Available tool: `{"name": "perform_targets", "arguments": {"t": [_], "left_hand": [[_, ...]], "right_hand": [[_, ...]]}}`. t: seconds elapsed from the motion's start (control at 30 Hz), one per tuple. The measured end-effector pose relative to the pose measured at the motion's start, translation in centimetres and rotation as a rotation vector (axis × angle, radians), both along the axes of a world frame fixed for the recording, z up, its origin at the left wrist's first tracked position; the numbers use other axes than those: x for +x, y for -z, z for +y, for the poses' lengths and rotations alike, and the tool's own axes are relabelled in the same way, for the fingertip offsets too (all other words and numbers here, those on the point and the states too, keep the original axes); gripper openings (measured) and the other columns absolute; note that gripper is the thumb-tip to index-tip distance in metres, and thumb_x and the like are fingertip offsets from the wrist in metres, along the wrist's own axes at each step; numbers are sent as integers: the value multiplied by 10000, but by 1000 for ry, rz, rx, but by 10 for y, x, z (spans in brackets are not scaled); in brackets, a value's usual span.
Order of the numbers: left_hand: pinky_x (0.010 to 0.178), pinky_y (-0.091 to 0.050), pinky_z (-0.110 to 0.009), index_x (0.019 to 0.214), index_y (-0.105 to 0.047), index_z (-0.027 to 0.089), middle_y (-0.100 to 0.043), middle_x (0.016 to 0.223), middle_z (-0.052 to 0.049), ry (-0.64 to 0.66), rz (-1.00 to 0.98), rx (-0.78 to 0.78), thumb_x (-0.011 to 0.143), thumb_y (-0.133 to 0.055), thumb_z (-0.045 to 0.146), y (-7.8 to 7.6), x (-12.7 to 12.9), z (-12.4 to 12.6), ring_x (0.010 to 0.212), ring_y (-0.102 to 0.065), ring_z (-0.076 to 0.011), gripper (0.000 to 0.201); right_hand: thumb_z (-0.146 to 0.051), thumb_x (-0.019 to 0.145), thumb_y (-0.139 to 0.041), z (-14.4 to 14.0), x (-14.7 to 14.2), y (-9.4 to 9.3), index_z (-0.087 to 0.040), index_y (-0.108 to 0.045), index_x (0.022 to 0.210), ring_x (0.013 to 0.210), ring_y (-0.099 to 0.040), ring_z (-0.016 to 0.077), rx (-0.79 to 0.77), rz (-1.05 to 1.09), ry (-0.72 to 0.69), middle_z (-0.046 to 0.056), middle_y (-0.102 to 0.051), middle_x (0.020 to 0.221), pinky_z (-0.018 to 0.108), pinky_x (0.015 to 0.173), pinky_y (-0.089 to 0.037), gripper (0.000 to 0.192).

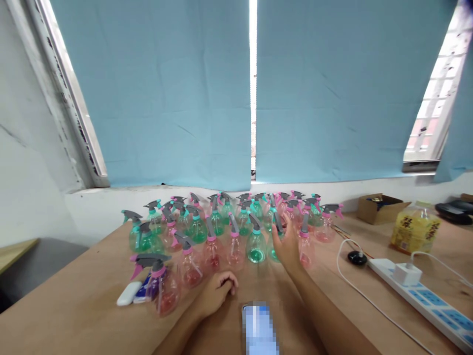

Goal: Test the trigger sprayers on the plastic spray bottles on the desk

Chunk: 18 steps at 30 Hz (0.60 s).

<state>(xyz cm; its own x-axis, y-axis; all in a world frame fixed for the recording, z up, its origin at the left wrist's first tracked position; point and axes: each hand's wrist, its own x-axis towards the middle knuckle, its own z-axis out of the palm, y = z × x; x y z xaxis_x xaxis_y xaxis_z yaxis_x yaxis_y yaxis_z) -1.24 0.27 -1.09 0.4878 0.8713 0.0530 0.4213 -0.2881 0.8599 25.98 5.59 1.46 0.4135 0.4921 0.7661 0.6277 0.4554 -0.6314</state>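
Note:
My right hand is at a green spray bottle in the front row, its thumb and fingers around the grey sprayer head; the palm hides part of it. Loosely curled on the table, my left hand shows nothing in its fingers. It is nearest to a pink spray bottle. Left of the right hand's bottle is another green spray bottle with some liquid look at its base, and to the right a pink spray bottle. A phone lies between my forearms, its screen blurred out.
Several more pink and green spray bottles stand in rows toward the wall. A white case lies by the front left pink bottle. On the right are a power strip, a black round object, a yellow-labelled jug and a cardboard box.

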Motion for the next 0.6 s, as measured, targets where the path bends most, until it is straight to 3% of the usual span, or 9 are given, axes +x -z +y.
{"name": "perform_targets", "arguments": {"t": [0.17,0.4,0.6], "left_hand": [[608,-379,-229,816,-628,185,-620,708,2,-17,3,6,862,-446,285,-1,0,0,600,-498,-134,213],[639,-390,-228,820,-630,182,-611,708,10,2,4,18,844,-435,228,-2,0,-1,614,-501,-133,202],[652,-394,-228,828,-631,181,-612,715,16,-1,8,30,851,-446,227,1,-1,0,612,-500,-132,192]], "right_hand": [[-400,897,-555,-4,-2,-2,-164,-503,1362,1042,-604,286,-32,20,16,141,-663,1130,458,915,-477,524],[-317,821,-584,-12,-4,-5,-160,-668,1114,881,-631,248,-21,27,-1,97,-699,978,372,822,-484,343],[-269,814,-571,-23,-8,-4,-147,-683,822,615,-527,150,-27,86,-116,2,-595,671,257,602,-406,165]]}}
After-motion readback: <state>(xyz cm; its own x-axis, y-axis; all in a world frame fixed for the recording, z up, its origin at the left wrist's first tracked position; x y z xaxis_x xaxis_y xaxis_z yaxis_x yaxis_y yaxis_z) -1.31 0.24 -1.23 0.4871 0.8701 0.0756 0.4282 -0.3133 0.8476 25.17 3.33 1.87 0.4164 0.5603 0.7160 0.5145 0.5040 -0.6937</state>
